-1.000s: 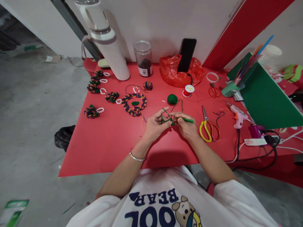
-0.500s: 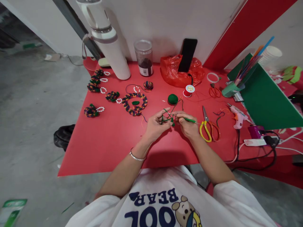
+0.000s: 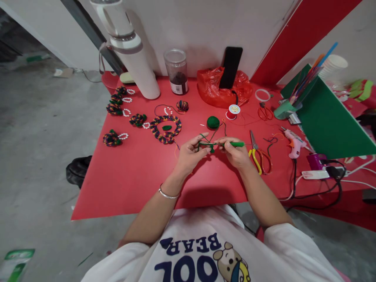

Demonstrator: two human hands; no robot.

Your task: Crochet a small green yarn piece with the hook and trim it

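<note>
My left hand (image 3: 190, 154) pinches a small piece of green crochet (image 3: 212, 149), with green yarn looped over its raised fingers. A crochet hook with a green handle (image 3: 236, 144) is held in my right hand (image 3: 235, 152); its metal tip meets the green piece between the two hands. Just beyond lies a ball of green yarn (image 3: 213, 122), from which a strand runs toward my fingers. To the left rests a multicoloured crocheted ring (image 3: 153, 131) with a small green leaf-shaped piece (image 3: 167, 127) inside it.
Several multicoloured crocheted pieces with bead loops (image 3: 112, 138) sit at the left. Scissors with yellow and orange handles (image 3: 256, 154) and a pink glue gun (image 3: 296, 145) lie right. A tall white bottle (image 3: 141, 74), a jar (image 3: 176, 72) and a propped phone (image 3: 231, 67) stand behind.
The hook has turned flatter and its tip has moved to the green piece. My right hand has shifted slightly, and the whole view has drifted a little.
</note>
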